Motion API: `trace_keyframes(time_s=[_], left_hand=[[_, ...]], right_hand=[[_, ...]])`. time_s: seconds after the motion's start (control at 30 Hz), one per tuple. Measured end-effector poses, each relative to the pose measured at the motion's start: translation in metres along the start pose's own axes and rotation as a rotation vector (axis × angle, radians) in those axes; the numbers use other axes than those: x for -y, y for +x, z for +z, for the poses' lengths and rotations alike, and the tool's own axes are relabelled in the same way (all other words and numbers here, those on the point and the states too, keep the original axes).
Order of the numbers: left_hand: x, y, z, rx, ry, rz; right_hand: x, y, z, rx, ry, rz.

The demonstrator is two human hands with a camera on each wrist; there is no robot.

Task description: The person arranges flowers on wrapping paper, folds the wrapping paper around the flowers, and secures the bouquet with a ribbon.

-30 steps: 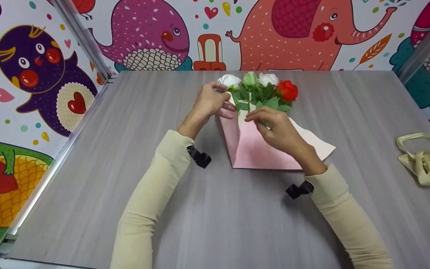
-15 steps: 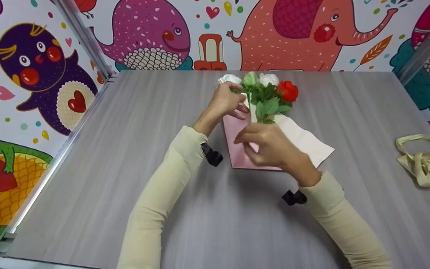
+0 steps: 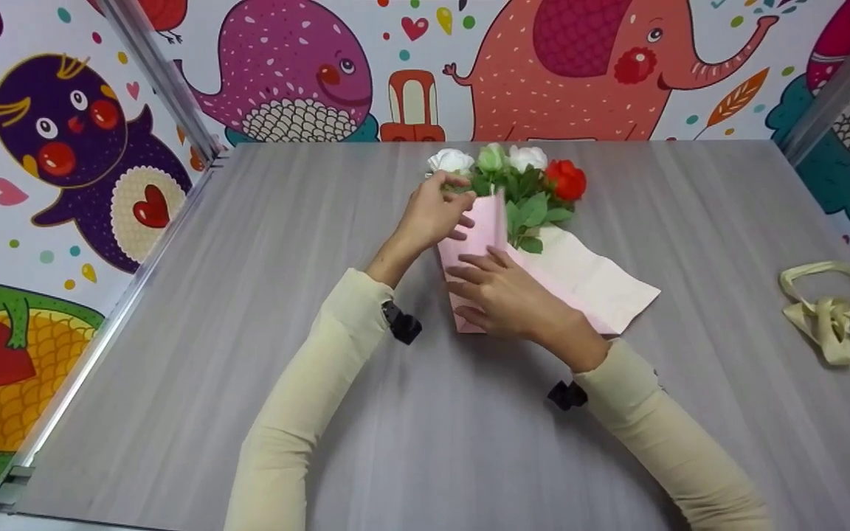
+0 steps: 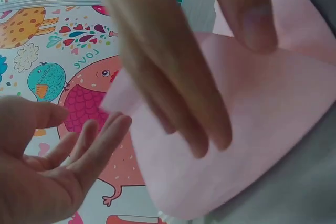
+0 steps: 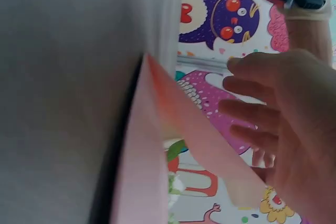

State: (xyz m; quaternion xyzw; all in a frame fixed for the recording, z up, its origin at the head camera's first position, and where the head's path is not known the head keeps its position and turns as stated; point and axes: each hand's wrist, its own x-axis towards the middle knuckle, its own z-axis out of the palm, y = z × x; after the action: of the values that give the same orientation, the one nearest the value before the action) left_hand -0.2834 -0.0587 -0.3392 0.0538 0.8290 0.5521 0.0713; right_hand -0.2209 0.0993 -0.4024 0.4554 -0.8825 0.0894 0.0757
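So the pink paper wrapper (image 3: pixel 488 225) is what I've got in front of me, lying toward the back middle of the surface (image 3: pixel 403 457). It looks matte and soft-coloured, with a folded panel on the left and a straight edge along the bottom. The paler flap (image 3: pixel 595 276) on the other side spreads out flat to a pointed corner.

Out the top pokes a row of roses with ruffled petals: a white rose (image 3: pixel 449 161), a tight green bud (image 3: pixel 492 157), another white bloom (image 3: pixel 528 157) and a fat red rose (image 3: pixel 565 180). Their leaves (image 3: pixel 533 212) are pointed and spill out beside the fold.

My left grip (image 3: pixel 431 214) is loose, fingers fairly straight at the top of that panel — can't tell how hard they press, if at all. My right grip (image 3: pixel 506 295) isn't clenched on anything either; its fingers are fanned out over the lower fold, and I can't tell whether they touch it.

I'm in smooth cream sleeves (image 3: pixel 299 413) with a chunky black camera (image 3: pixel 403 324) at each wrist. Off to the right there's a loop of pale gold ribbon (image 3: pixel 831 317) tied in a floppy bow. The surface is grey with streaky grain, and behind it stands a cartoon wall (image 3: pixel 462 33) with a whale and an elephant.
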Motion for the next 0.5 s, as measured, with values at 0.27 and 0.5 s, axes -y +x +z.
trace_keyframes(time_s=[0.27, 0.5], left_hand=[[0.034, -0.003, -0.006, -0.064, 0.236, 0.035], [0.065, 0.000, -0.006, -0.051, 0.358, 0.036]], right_hand=[[-0.009, -0.002, 0.005, 0.203, 0.042, 0.216], [-0.005, -0.004, 0.008, 0.249, 0.002, 0.306]])
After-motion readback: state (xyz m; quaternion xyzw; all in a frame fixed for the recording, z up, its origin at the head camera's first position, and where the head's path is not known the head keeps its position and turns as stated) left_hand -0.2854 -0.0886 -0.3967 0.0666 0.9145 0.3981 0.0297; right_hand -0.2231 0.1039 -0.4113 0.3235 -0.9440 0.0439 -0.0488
